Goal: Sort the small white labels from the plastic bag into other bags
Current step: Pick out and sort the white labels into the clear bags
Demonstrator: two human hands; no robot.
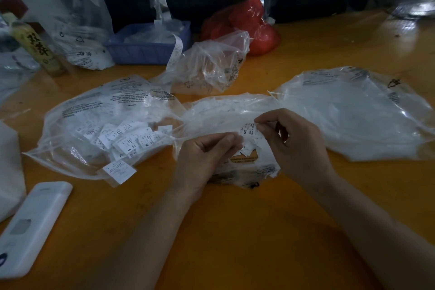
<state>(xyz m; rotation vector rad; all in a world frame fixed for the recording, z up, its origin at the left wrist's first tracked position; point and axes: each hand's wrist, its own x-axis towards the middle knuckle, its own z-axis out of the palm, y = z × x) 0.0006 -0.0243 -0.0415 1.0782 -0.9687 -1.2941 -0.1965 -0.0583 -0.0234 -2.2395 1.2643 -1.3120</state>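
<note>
A clear plastic bag (237, 110) with small white labels lies in the middle of the orange table (235, 231). My right hand (292, 146) pinches a white label marked XS (250, 130) between thumb and fingers just above that bag. My left hand (207, 155) sits beside it with fingers curled on several small labels. On the left lies another clear bag (103, 125) holding several printed labels (131, 139), one label (119, 170) near its front edge. A third clear bag (357, 113) with white contents lies on the right.
A white phone-like device (33, 226) lies at the front left. Behind are a crumpled clear bag (211, 66), a red bag (249, 23), a blue tray (146, 47), a bottle (35, 47) and more bags. Dark cloth hangs at the table's back.
</note>
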